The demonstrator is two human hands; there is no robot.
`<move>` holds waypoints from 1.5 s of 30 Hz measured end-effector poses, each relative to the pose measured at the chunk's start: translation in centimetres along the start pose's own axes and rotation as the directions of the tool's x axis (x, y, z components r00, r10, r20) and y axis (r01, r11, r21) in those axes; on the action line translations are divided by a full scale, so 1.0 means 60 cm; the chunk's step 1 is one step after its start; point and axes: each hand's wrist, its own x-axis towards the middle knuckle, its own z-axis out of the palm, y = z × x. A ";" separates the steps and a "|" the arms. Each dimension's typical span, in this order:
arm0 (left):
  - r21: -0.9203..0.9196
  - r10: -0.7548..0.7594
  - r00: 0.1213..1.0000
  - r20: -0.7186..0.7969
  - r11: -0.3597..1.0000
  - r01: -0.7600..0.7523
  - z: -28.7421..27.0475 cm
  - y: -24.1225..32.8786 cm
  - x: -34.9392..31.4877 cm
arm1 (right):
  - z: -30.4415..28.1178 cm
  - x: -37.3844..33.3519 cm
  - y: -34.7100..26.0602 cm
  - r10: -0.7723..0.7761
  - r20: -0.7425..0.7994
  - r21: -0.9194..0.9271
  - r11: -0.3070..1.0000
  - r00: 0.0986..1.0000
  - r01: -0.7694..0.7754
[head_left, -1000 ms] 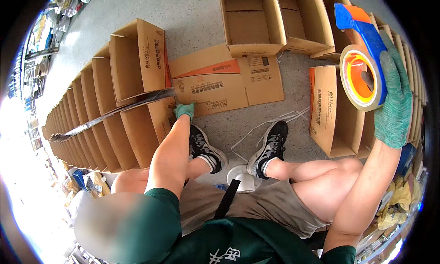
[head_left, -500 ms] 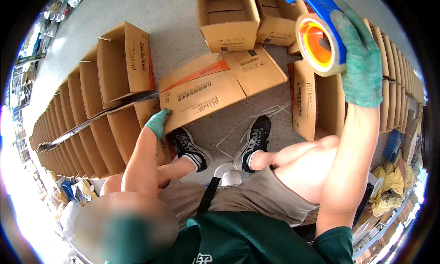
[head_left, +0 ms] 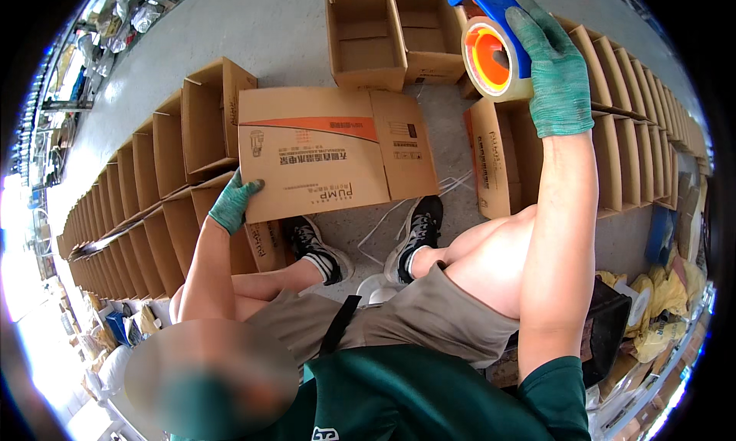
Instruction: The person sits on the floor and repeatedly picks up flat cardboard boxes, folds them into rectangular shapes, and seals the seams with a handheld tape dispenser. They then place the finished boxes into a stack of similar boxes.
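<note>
My left hand (head_left: 235,200), in a green glove, grips the near left corner of a flat, folded cardboard box (head_left: 322,157). Its thumb lies on the printed face, which carries an orange stripe and dark print; the other fingers are mostly hidden behind the edge. The box is held out in front of me above my shoes. At the upper right, my gloved right hand (head_left: 557,73) is closed round a blue tape dispenser (head_left: 515,29). A wide roll of clear tape (head_left: 498,81) on an orange hub sits in it, apart from the box.
Rows of open-topped boxes (head_left: 146,165) curve along my left. More open boxes (head_left: 613,134) line the right, and two open boxes (head_left: 368,50) stand ahead on the grey floor (head_left: 276,27). White strapping (head_left: 383,226) lies by my shoes. A black crate (head_left: 606,326) is by my right side.
The flat box has come round more level, tilted so its printed face shows more fully. My left hand has shifted slightly left, and the right hand with the dispenser has moved left.
</note>
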 end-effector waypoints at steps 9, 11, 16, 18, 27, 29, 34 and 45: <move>0.538 0.157 0.977 -0.143 0.841 -0.057 -0.065 -0.088 0.078 | -0.042 0.002 0.014 0.064 -0.098 0.065 0.996 0.993 -0.058; 0.549 0.221 0.947 -0.235 0.834 -0.059 -0.045 -0.112 0.105 | -0.069 0.012 0.023 -0.018 -0.113 -0.008 1.000 0.993 0.017; 0.419 0.361 0.855 -0.372 0.887 -0.192 -0.152 -0.218 0.167 | -0.102 0.003 -0.068 -0.290 -0.216 -0.341 0.917 0.932 0.206; 0.284 0.346 0.854 -0.387 0.927 -0.247 -0.128 -0.244 0.171 | -0.124 -0.013 -0.084 -0.322 -0.284 -0.467 0.869 0.903 0.163; 0.082 0.212 0.913 -0.349 0.977 -0.196 -0.082 -0.218 0.186 | -0.278 -0.159 -0.008 -0.427 -0.229 -0.656 0.732 0.875 0.185; 0.134 0.119 0.941 -0.317 0.988 -0.080 -0.059 -0.222 0.175 | -0.283 -0.219 -0.003 -0.270 -0.345 -0.630 0.777 0.899 -0.009; -0.118 0.214 0.939 -0.268 0.960 -0.253 -0.011 -0.137 0.157 | -0.253 -0.380 0.038 0.176 -0.450 -0.429 0.818 0.876 -0.384; -0.209 0.116 0.947 -0.299 0.960 -0.184 -0.010 -0.015 0.158 | -0.204 -0.730 0.277 0.493 -0.077 -0.834 0.444 0.867 -0.327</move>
